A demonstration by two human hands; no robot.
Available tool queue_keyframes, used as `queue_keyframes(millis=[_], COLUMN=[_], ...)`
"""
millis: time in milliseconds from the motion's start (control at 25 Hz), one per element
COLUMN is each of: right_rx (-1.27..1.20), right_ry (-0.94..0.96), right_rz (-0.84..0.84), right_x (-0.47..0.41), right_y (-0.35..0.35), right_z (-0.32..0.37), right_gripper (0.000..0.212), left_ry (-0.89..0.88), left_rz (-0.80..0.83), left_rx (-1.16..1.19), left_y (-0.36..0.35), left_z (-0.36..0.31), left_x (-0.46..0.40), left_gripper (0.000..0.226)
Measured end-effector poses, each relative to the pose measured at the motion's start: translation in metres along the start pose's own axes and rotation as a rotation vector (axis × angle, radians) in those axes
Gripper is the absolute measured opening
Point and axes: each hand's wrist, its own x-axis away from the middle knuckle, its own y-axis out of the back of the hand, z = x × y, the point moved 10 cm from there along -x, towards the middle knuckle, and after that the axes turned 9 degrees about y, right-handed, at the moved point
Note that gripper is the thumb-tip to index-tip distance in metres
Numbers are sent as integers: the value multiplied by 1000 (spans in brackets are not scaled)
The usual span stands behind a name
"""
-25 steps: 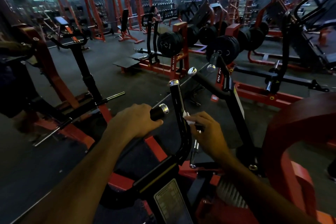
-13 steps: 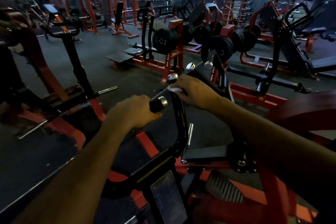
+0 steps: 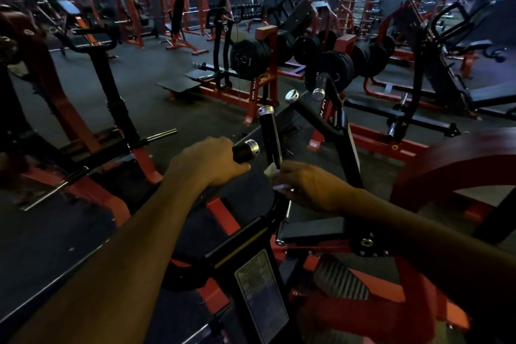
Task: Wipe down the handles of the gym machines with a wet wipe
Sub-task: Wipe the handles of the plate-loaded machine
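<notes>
Left hand (image 3: 208, 163) wrapped around the short horizontal handle (image 3: 245, 150), fingers curled over it, steadying the machine. Right hand (image 3: 308, 186) grips the upright handle (image 3: 269, 138) near its base, fingers curled, pinching a wet wipe (image 3: 272, 170) against the bar. Step in hand: wiping the upright grip, wipe at the low end. Next move likely calls for sliding the wipe up to the chrome cap (image 3: 266, 110), keeping pressure even. Two more handles (image 3: 307, 109) just beyond look untouched.

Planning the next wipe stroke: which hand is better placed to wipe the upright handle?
The right hand: it holds the wet wipe against the upright handle. The left hand grips the horizontal handle, steadying it.
</notes>
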Motion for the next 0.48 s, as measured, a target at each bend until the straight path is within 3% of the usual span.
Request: queue_keyframes(millis=[200, 400, 480], right_rx=[170, 253, 292], right_ry=[-3, 34, 107], right_rz=[-89, -65, -75], right_x=[-30, -36, -29], right_y=[35, 19, 11], right_z=[-19, -16, -3], right_gripper=[18, 35, 21], left_ry=[-3, -11, -5], left_rz=[33, -3, -11], left_rx=[31, 29, 28], left_y=[-3, 3, 2], left_z=[0, -1, 1], left_x=[-2, 2, 2], left_gripper=[35, 47, 46])
